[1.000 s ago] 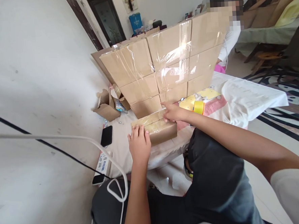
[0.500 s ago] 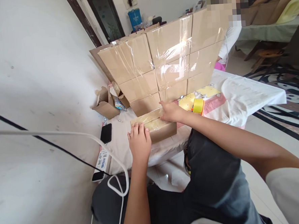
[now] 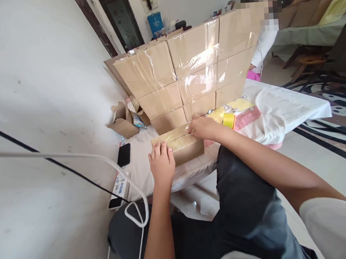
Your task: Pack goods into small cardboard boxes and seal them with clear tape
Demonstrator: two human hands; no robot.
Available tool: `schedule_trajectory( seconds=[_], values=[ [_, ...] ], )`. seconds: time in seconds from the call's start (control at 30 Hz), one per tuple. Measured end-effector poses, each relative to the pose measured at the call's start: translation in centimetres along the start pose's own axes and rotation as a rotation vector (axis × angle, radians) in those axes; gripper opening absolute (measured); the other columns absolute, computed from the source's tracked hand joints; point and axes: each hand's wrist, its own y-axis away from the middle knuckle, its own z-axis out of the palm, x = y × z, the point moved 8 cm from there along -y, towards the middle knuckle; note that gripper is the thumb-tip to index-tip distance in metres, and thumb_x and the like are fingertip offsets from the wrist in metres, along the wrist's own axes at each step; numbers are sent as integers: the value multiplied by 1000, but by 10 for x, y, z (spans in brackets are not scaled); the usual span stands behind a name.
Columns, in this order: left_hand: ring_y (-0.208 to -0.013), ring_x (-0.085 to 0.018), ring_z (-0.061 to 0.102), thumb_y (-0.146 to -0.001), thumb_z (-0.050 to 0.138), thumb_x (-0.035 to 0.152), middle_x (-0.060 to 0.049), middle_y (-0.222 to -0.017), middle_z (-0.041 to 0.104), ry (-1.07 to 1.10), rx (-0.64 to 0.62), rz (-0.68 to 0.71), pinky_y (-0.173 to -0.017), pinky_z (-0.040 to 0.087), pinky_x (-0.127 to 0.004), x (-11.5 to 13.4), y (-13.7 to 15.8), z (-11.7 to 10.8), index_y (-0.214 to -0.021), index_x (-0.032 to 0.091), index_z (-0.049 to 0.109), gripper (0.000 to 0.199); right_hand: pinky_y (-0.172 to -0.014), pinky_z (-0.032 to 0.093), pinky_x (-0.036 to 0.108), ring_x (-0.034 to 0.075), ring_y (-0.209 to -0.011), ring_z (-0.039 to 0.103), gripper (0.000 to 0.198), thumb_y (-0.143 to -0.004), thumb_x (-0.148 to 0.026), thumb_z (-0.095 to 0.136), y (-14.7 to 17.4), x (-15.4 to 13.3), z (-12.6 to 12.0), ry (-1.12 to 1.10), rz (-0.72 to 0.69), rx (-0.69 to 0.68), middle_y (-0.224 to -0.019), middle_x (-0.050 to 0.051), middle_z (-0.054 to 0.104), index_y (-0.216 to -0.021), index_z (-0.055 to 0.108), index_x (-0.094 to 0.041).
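Note:
A small cardboard box with clear tape along its top lies on the cloth-covered table in front of me. My left hand rests on the box's left end, its fingers stretched and apart. Over the right part of the top is my right hand, with its fingers curled down near the taped seam. Whether those fingers pinch a bit of tape is hidden. Just beyond my right wrist stands a yellow tape roll.
A wall of taped cardboard boxes rises right behind the small box. An opened carton and a black phone lie to the left. A white cable crosses in front. Another person's sleeve shows at the back right.
My right hand has shifted slightly to the right along the box top, and its fingers are more curled. The left hand and the box stay in place.

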Motion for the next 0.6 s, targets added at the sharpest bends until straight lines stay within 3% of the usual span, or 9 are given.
schedule_trajectory(
  seconds=[0.37,0.6],
  values=[
    [-148,-38,44,-105,36,32,-18,-153,56,-11,25,2,-122,36,-61,1,1,3,-144,12,62,50,-88,50,41,34,-112,68,37,-93,-19,55,3,-3,4,8,9,-136,-134,14,62,-120,79,-29],
    [-147,-38,45,-105,34,31,-19,-152,57,2,52,10,-122,36,-61,1,1,3,-143,11,62,51,-82,49,38,32,-103,68,42,-89,-26,62,0,5,5,-29,-22,-114,-135,16,58,-131,68,-25]
  ],
)
